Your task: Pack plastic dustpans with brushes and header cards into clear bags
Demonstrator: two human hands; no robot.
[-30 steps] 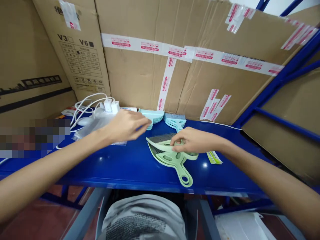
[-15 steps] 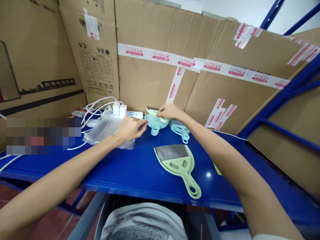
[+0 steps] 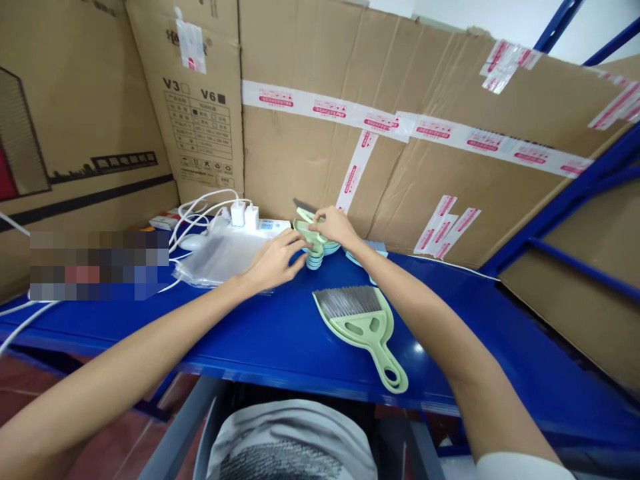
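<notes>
Right hand (image 3: 334, 225) covers most of the green dustpan (image 3: 306, 224) on the stacked pans; its grip there is unreadable. Right forearm hides much of the blue brush stack (image 3: 376, 247). Pixelated block (image 3: 99, 264) masks whatever sits at left on the tabletop (image 3: 260, 333). Cables (image 3: 15, 317) run off the left edge. Small print on the carton label (image 3: 197, 137) too small to read.
</notes>
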